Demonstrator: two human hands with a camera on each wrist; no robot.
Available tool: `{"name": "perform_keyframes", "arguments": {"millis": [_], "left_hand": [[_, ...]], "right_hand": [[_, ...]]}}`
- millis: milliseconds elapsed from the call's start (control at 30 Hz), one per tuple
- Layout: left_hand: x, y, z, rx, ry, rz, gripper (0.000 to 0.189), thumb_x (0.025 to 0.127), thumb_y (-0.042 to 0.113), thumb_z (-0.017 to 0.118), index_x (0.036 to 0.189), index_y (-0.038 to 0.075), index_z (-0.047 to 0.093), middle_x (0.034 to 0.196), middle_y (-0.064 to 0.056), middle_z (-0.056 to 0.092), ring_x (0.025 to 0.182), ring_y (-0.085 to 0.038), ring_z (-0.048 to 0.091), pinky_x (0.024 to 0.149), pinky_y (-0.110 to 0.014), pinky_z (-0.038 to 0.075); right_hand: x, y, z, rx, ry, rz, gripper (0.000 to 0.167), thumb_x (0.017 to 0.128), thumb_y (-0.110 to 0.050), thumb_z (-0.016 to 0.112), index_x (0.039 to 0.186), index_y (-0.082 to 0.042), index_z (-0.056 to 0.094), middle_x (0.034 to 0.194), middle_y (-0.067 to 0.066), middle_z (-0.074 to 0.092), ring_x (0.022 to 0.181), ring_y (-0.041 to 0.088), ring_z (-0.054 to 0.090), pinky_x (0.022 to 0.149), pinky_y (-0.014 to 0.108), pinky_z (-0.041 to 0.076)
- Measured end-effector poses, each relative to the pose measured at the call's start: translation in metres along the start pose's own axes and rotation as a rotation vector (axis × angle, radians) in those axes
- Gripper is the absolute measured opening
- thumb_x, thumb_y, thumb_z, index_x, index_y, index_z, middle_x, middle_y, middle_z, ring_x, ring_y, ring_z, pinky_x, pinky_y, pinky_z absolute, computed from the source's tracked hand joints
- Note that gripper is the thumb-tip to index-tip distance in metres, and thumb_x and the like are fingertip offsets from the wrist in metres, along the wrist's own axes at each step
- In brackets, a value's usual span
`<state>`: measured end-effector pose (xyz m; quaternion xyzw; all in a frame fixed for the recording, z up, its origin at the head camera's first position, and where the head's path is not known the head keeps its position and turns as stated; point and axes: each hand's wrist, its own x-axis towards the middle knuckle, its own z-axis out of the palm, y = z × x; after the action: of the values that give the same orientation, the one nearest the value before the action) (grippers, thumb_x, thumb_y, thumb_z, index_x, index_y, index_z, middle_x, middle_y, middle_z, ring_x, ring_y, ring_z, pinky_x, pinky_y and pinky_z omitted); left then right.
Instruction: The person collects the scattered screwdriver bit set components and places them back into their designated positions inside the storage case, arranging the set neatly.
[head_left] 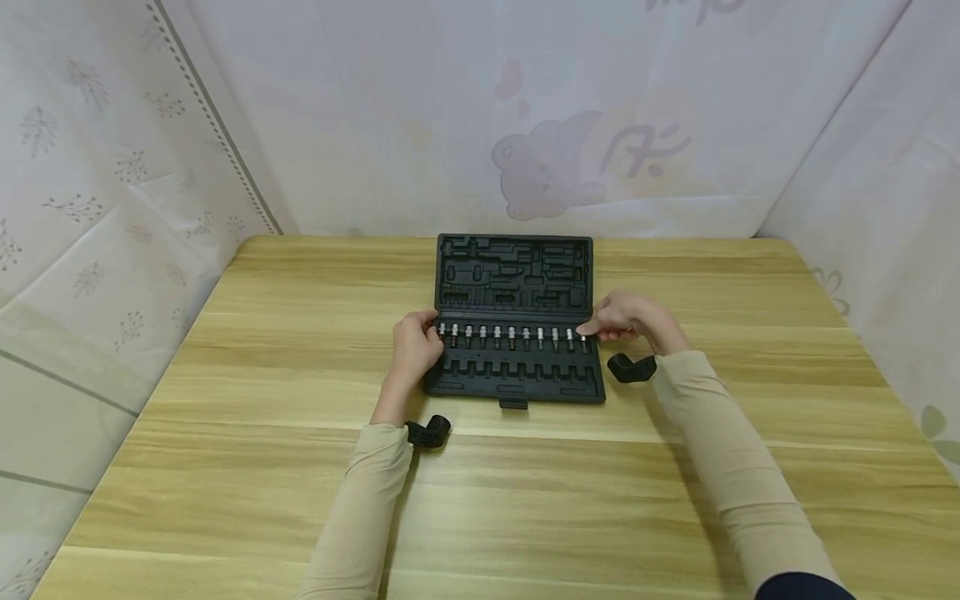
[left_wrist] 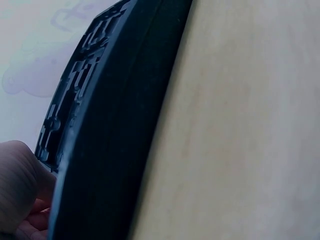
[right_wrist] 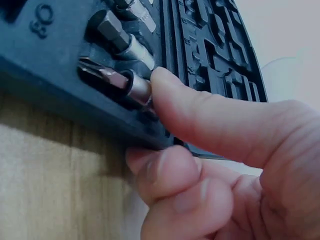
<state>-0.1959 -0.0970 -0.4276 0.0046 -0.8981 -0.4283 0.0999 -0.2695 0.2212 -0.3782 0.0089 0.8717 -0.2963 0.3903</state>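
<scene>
A black plastic tool case (head_left: 480, 393) lies unfolded on the table, its lid (head_left: 555, 290) laid back at the far side. Metal bit sockets (head_left: 512, 335) stand in a row in the upper slots; the nearer row of slots holds none. My left hand (head_left: 413, 350) grips the left side of the case, the thumb over its edge by the leftmost bit. At the opposite end, my right hand (head_left: 626, 317) holds the right side with curled fingers outside the wall. Its thumb (right_wrist: 200, 117) touches the end of the rightmost Phillips bit socket (right_wrist: 137, 89).
The wood-grain table (head_left: 262, 375) extends around the case. Patterned curtains (head_left: 390, 125) hang behind and on both sides. A black wrist-worn device (head_left: 429, 432) sits beside the left wrist, another (head_left: 632, 367) beside the right. The case's latch (head_left: 513, 404) sticks out at the front.
</scene>
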Motion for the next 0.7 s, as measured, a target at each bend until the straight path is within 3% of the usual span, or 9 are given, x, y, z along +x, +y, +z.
{"name": "perform_keyframes", "arguments": {"millis": [433, 700], "left_hand": [[0.001, -0.003, 0.0, -0.029, 0.0, 0.011, 0.033, 0.082, -0.009, 0.048, 0.112, -0.01, 0.064, 0.095, -0.024, 0.065, 0.079, -0.032, 0.06, 0.07, -0.041, 0.049], [0.015, -0.001, -0.014, -0.074, -0.098, -0.056, 0.027, 0.082, -0.005, 0.049, 0.101, -0.01, 0.067, 0.09, -0.024, 0.066, 0.082, -0.033, 0.062, 0.069, -0.039, 0.049]], "right_hand": [[0.001, 0.005, 0.009, 0.005, 0.108, -0.044, 0.028, 0.087, -0.029, 0.067, 0.065, -0.013, 0.058, 0.055, -0.001, 0.052, 0.046, 0.009, 0.037, 0.048, 0.025, 0.028], [-0.001, 0.013, 0.011, 0.039, 0.167, -0.158, 0.025, 0.084, -0.026, 0.07, 0.073, -0.006, 0.061, 0.059, 0.001, 0.054, 0.053, 0.013, 0.045, 0.052, 0.028, 0.034]]}}
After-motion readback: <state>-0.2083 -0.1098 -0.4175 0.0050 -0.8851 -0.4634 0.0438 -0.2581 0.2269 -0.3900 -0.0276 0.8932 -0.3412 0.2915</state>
